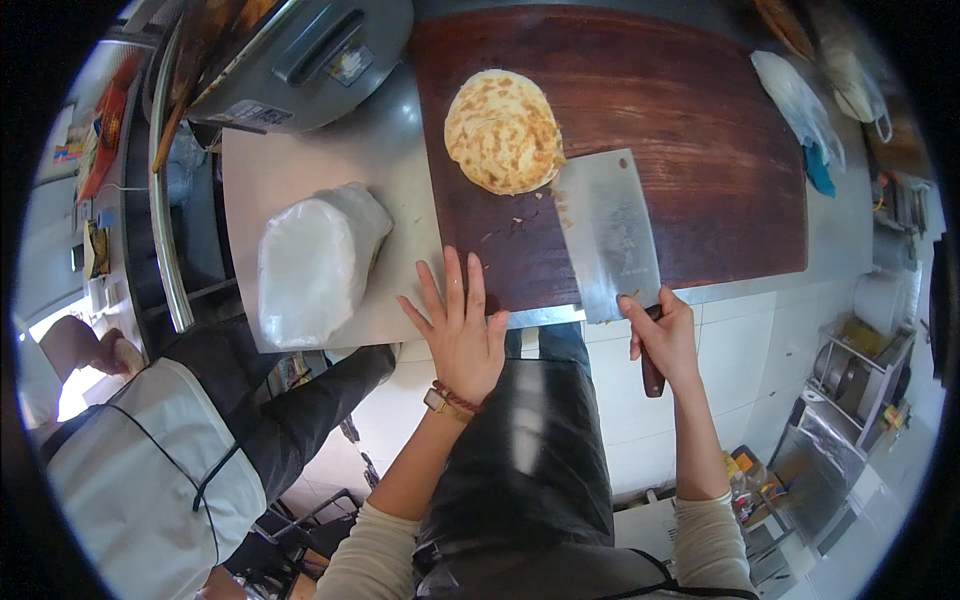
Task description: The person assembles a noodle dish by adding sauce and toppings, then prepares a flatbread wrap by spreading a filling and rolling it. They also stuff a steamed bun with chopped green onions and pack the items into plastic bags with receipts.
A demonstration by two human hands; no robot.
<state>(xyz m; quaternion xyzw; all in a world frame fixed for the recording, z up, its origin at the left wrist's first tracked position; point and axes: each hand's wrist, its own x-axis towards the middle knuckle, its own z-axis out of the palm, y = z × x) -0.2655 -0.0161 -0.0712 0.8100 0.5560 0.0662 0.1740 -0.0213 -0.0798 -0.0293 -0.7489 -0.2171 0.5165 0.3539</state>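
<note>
My right hand point(664, 337) grips the dark wooden handle of a broad cleaver point(609, 232). The blade lies low over the board with bits of filling along its left edge, and its upper left corner is close to a round, browned flatbread point(502, 133). Whether blade and bread touch, I cannot tell. Under the bread is a dark reddish wooden cutting board point(697, 202), with crumbs on it below the bread. Empty and with fingers spread, my left hand point(457, 330) is by the board's lower left corner, below the flatbread.
A clear plastic bag of white wrappers point(315, 262) lies on the metal counter point(409, 217), left of the board. Behind it stands a large grey lidded appliance point(315, 67). Another plastic bag point(795, 105) lies right of the board. A person in a white top point(150, 457) is at my left.
</note>
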